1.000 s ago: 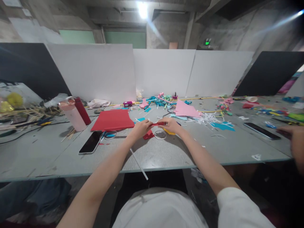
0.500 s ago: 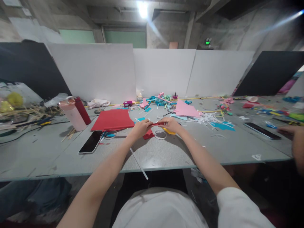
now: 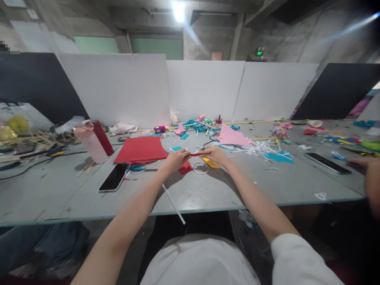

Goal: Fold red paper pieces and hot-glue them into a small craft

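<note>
Between my two hands stretches a narrow red strip (image 3: 194,154), held a little above the table. My left hand (image 3: 177,159) pinches its left end, and my right hand (image 3: 214,154) pinches the other end; the fingertips partly hide it. Below the strip lies a white ring (image 3: 201,168), with a red piece (image 3: 185,167) on its left and a yellow piece (image 3: 211,162) on its right. A stack of red sheets (image 3: 141,149) rests beyond my left wrist. Under my left forearm a thin white strip (image 3: 173,204) pokes out past the table's edge.
A phone (image 3: 113,177) lies at left, near a pink bottle (image 3: 91,143) and a red bottle (image 3: 103,138). Pink paper (image 3: 233,135) and white paper shreds (image 3: 263,148) are spread behind my right hand. Another person's hand (image 3: 360,162) is at far right, beside a second phone (image 3: 327,163).
My hands have barely shifted, with the right fingers slightly changed in position on the red strip. Everything on the table stays where it was.
</note>
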`<move>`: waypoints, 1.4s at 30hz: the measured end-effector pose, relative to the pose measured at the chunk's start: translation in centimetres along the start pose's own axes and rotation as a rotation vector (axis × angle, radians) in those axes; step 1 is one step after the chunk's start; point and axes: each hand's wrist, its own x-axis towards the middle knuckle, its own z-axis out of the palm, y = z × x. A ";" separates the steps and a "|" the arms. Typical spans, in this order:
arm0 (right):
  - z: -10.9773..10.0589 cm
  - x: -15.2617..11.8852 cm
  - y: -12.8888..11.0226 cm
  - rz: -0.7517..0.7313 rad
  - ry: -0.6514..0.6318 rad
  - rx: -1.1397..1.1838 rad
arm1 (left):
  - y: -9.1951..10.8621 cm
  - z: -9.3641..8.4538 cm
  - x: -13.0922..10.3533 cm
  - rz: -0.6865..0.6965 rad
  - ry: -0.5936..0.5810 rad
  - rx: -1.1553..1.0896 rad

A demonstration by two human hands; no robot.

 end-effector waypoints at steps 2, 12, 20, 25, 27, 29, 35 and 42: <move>0.0 0.0 -0.3 0.022 0.010 0.040 | 0.1 0.0 0.0 -0.004 -0.004 -0.003; 0.3 -0.1 -1.6 0.118 0.113 0.266 | 0.4 0.0 0.2 -0.046 0.014 0.048; 0.5 0.1 -1.4 0.154 0.091 0.408 | 0.8 -0.4 -0.1 -0.061 0.046 0.030; 0.4 0.4 -1.6 0.153 0.114 0.462 | 0.9 -0.4 0.0 -0.144 0.073 0.014; 0.3 0.4 -1.7 0.149 0.133 0.474 | 0.8 -0.3 -0.1 -0.149 0.082 -0.004; 0.2 0.5 -1.9 0.151 0.146 0.484 | 0.7 -0.2 -0.1 -0.155 0.083 -0.027; 0.2 0.7 -1.8 0.197 0.145 0.508 | 0.4 0.0 -0.1 -0.119 0.118 -0.073; 0.1 0.6 -1.8 0.198 0.143 0.504 | 0.1 0.5 0.0 -0.102 0.141 -0.087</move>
